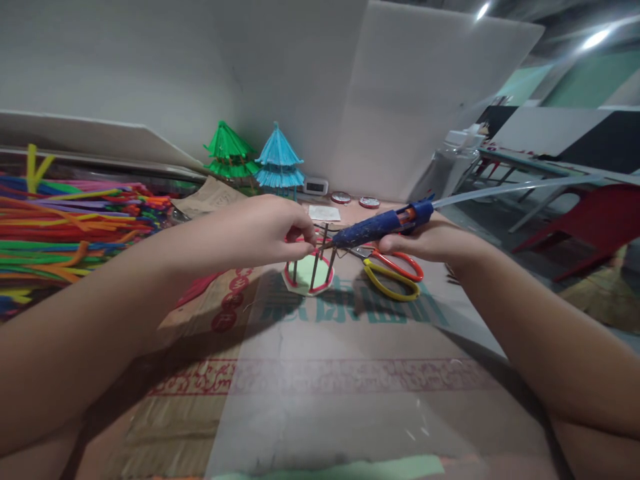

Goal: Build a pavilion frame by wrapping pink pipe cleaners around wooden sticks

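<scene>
My left hand (270,233) is closed in a pinch over the top of a small stick frame (311,267). That frame has upright brown sticks on a round pale green base with a red rim. My right hand (430,241) grips a blue glue gun (383,225), its nozzle touching the top of the frame beside my left fingertips. A clear glue stick (500,190) juts out of the gun's rear toward the right.
Red and yellow scissors (393,270) lie just right of the frame on flattened cardboard (325,373). A heap of coloured pipe cleaners (70,227) fills the left. Green (229,152) and blue (279,160) paper pavilion models stand at the back. A red chair (590,223) is at right.
</scene>
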{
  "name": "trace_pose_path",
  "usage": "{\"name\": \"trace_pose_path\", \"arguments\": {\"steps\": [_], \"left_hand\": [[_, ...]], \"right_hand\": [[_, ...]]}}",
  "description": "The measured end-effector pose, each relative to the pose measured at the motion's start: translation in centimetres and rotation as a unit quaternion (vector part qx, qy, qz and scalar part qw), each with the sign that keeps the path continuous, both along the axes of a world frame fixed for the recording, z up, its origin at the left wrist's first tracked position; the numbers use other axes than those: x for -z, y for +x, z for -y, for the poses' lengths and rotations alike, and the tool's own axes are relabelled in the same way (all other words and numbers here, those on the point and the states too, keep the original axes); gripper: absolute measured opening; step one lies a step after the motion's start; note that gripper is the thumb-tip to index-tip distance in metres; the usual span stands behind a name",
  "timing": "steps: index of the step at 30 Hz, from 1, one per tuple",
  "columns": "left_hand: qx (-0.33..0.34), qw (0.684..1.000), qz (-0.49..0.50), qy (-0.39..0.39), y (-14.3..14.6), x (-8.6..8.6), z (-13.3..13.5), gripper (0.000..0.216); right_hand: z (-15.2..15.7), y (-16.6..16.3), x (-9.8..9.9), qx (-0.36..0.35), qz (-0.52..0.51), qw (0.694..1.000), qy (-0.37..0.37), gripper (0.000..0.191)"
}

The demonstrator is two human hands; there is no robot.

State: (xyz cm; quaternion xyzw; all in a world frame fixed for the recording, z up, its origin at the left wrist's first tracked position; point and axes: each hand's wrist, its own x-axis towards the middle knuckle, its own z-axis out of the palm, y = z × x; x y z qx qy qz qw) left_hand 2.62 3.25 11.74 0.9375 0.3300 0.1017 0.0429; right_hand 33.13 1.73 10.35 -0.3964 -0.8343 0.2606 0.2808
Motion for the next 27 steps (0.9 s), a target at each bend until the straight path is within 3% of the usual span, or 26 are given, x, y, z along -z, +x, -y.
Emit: {"name": "trace_pose_path", "arguments": {"steps": [17, 27], "left_hand": [[0.012, 1.000, 0.006, 0.008, -0.18, 0.20, -0.36, 0.026], [0.010, 1.000, 0.002, 0.009, -0.08, 0.00, -0.15, 0.025]], "right_hand": [[0.17, -0.09, 0.27, 0.034, 0.030, 0.999, 0.015, 0.053], [-0.21, 0.08, 0.61, 0.015, 0.008, 1.000, 0.006, 0.053]]}}
